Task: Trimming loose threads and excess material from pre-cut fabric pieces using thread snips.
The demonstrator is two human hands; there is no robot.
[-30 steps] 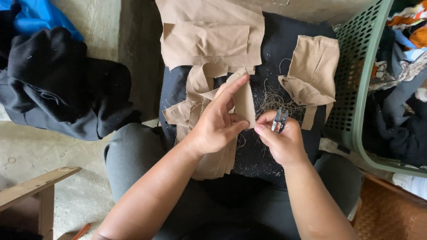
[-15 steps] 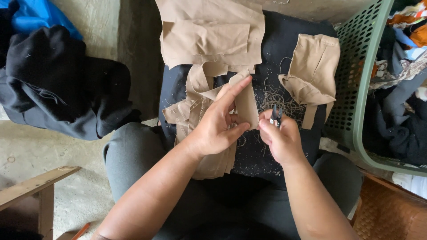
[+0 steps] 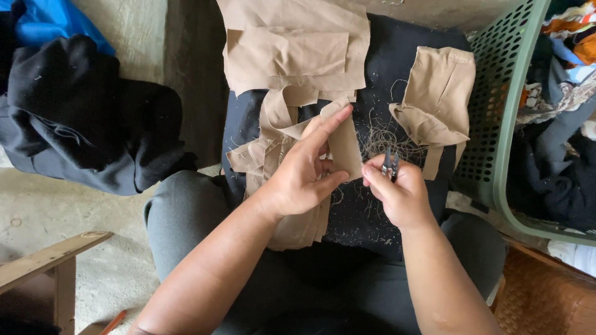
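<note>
Both bare forearms reach forward from the lower edge, hands nearly meeting at centre.

Left hand (image 3: 301, 177): palm turned down and inward, index finger stretched straight up and to the right, thumb and remaining fingers curled in a pinch below it. Right hand (image 3: 397, 192): loosely fisted, knuckles up, thumb and forefinger pressed together at the top in a closed grip, wrist straight. The fingertips of the two hands sit just beside each other. Seated, knees apart.

Matt tan cloth strip (image 3: 343, 149), frayed
</note>
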